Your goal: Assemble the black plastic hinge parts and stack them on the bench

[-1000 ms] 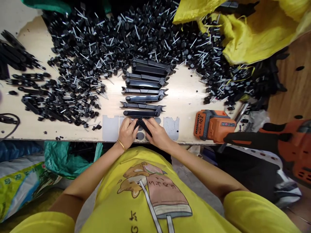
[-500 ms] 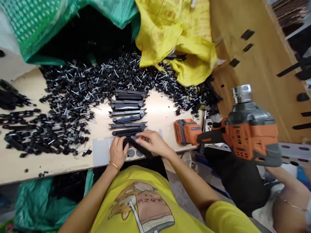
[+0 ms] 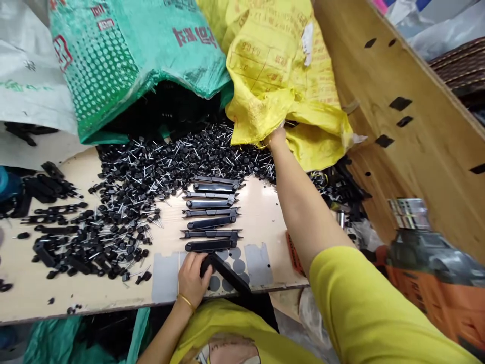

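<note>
My left hand (image 3: 192,279) rests near the table's front edge, closed on the end of a long black plastic bar (image 3: 231,275), which slants down to the right past the edge. My right hand (image 3: 278,135) reaches into the mouth of a yellow woven sack (image 3: 276,76); its fingers are hidden there. Just beyond my left hand lies a column of black plastic bars (image 3: 210,245), some with forked ends, laid side by side. A large heap of small black knobs with metal pins (image 3: 151,172) spreads behind and to the left of them.
A green woven sack (image 3: 151,45) gapes over the heap. On the right, an orange cordless power tool (image 3: 435,283) shows close to the camera. More black parts (image 3: 53,187) lie at the left. Grey patches (image 3: 164,278) mark the table's front, and a wooden board (image 3: 379,91) stands at the right.
My right hand has left the black bar and stretched forward to the yellow sack. My left hand stays on the bar. The view has shifted, with more of the sacks showing.
</note>
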{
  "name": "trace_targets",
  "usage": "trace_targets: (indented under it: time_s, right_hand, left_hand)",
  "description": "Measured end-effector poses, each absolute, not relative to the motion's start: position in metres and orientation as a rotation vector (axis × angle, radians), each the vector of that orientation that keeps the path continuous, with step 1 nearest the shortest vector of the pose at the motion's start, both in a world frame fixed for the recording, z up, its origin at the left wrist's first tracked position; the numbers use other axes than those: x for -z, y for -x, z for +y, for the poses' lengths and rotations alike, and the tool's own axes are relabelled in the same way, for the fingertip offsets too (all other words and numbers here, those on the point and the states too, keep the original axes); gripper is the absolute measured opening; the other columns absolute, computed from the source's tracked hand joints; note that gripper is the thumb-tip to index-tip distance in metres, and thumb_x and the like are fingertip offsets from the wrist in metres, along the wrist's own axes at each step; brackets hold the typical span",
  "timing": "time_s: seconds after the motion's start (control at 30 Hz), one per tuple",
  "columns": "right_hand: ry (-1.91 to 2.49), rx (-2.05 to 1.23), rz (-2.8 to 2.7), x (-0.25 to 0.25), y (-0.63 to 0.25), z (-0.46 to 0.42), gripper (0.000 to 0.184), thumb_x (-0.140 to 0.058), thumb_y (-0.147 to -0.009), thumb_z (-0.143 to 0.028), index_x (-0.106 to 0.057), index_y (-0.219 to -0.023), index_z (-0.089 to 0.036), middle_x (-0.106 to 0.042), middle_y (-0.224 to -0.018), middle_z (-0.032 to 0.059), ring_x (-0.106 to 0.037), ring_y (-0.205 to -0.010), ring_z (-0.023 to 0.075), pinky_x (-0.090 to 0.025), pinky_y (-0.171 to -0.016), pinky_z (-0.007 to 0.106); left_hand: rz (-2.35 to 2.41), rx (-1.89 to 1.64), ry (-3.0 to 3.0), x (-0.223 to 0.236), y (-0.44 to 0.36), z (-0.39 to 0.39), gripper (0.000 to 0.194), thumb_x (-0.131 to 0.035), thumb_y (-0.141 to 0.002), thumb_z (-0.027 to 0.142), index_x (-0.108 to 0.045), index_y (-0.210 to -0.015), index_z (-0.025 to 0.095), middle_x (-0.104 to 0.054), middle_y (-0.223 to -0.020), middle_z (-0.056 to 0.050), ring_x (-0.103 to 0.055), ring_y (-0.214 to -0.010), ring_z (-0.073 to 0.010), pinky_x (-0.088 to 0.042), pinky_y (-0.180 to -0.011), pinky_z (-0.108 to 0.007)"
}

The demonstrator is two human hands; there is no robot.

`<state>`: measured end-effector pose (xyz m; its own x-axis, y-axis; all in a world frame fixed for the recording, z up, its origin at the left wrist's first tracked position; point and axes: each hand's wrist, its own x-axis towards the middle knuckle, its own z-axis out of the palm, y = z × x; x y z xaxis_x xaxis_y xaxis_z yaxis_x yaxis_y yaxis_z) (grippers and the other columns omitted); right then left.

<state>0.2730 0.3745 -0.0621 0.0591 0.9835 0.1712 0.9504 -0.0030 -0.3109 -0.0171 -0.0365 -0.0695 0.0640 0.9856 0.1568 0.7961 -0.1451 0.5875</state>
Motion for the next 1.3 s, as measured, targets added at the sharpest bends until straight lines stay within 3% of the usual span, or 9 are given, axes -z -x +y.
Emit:
trace_targets:
  time_s: [0.2, 0.4, 0.53, 0.63, 0.77, 0.87, 1.03, 1.17, 1.3]
  right_hand:
    - [2.177, -0.027, -1.799, 0.042, -0.277, 0.347, 0.029, -0.035, -0.086, -0.013, -0.055, -0.108, -0.008, -0.053, -0.108, 0.0172, -0.044, -0.108, 0.0288, -0.033, -0.093, 0.05]
    - [2.015, 0.239, -1.728, 0.007, -0.25, 0.221, 0.027, -0.043, -0.083, -0.016, -0.053, -0.107, -0.011, -0.051, -0.109, 0.0163, -0.044, -0.104, 0.0293, -0.036, -0.087, 0.044]
    - [1.851, 0.228, -2.118, -0.004, -0.231, 0.118, 0.024, -0.044, -0.085, -0.013, -0.059, -0.103, -0.017, -0.057, -0.11, 0.0121, -0.046, -0.097, 0.0258, -0.034, -0.082, 0.039]
    - [1.633, 0.097, -2.599, -0.004, -0.229, 0.067, 0.023, -0.043, -0.088, -0.011, -0.062, -0.095, -0.021, -0.062, -0.109, 0.0078, -0.047, -0.097, 0.0234, -0.031, -0.087, 0.039]
    - [1.503, -0.101, -2.84, -0.001, -0.238, 0.043, 0.023, -0.043, -0.088, -0.01, -0.064, -0.092, -0.018, -0.054, -0.128, 0.0102, -0.048, -0.107, 0.0239, -0.033, -0.092, 0.037]
    - [1.899, -0.198, -2.513, -0.002, -0.239, 0.04, 0.025, -0.039, -0.091, -0.015, -0.06, -0.104, -0.015, -0.057, -0.119, 0.0141, -0.054, -0.102, 0.0239, -0.039, -0.079, 0.032]
    - [2.237, -0.659, -1.986, 0.017, -0.228, 0.049, 0.026, -0.057, -0.082, -0.037, -0.057, -0.098, -0.016, -0.064, -0.084, 0.0076, -0.058, -0.077, 0.0207, -0.038, -0.064, 0.028]
    - [2.031, -1.088, -1.412, 0.031, -0.226, 0.047, 0.023, -0.067, -0.066, -0.033, -0.05, -0.073, -0.019, -0.049, -0.059, -0.0046, -0.046, -0.056, 0.0114, -0.032, -0.054, 0.023]
    - [1.457, -1.456, -0.7, 0.011, -0.212, 0.023, 0.026, -0.06, -0.064, -0.036, -0.039, -0.06, -0.021, -0.035, -0.05, -0.0091, -0.03, -0.045, 0.0063, -0.027, -0.044, 0.02]
  left_hand:
    - [1.782, -0.763, -1.989, 0.069, 0.017, -0.036, 0.016, -0.052, -0.081, 0.018, -0.058, -0.096, 0.021, -0.057, -0.079, -0.003, -0.059, -0.075, -0.0187, -0.052, -0.064, -0.029]
    - [1.765, -0.775, -2.008, 0.071, 0.015, -0.033, 0.014, -0.052, -0.083, 0.019, -0.057, -0.096, 0.018, -0.056, -0.08, -0.004, -0.058, -0.077, -0.0185, -0.051, -0.068, -0.029]
    - [1.829, -0.688, -2.058, 0.065, 0.014, -0.036, 0.018, -0.048, -0.087, 0.021, -0.057, -0.101, 0.015, -0.055, -0.084, -0.007, -0.055, -0.083, -0.0215, -0.049, -0.073, -0.033]
    - [1.939, -0.556, -2.051, 0.054, 0.018, -0.043, 0.03, -0.048, -0.087, 0.024, -0.053, -0.113, 0.01, -0.054, -0.09, -0.012, -0.052, -0.087, -0.0248, -0.047, -0.077, -0.038]
    - [1.926, -0.418, -2.234, 0.033, 0.02, -0.047, 0.046, -0.055, -0.084, 0.026, -0.048, -0.127, 0.012, -0.052, -0.109, -0.018, -0.049, -0.098, -0.0293, -0.042, -0.083, -0.044]
    - [1.51, -0.289, -2.519, 0.021, 0.01, -0.038, 0.042, -0.059, -0.082, 0.021, -0.053, -0.123, 0.022, -0.053, -0.118, -0.013, -0.048, -0.107, -0.0287, -0.038, -0.09, -0.045]
    - [1.014, -0.039, -2.692, 0.014, -0.017, -0.007, 0.015, -0.057, -0.079, 0.01, -0.06, -0.093, 0.015, -0.061, -0.112, -0.012, -0.053, -0.109, -0.0254, -0.037, -0.097, -0.043]
    - [1.071, -0.046, -2.513, -0.002, -0.017, 0.0, 0.02, -0.054, -0.079, 0.008, -0.054, -0.097, 0.016, -0.065, -0.099, -0.009, -0.061, -0.097, -0.0213, -0.046, -0.087, -0.035]
    - [1.494, -0.155, -2.03, -0.017, -0.01, -0.009, 0.024, -0.048, -0.088, 0.026, -0.046, -0.11, 0.017, -0.066, -0.079, -0.004, -0.065, -0.069, -0.022, -0.047, -0.06, -0.029]
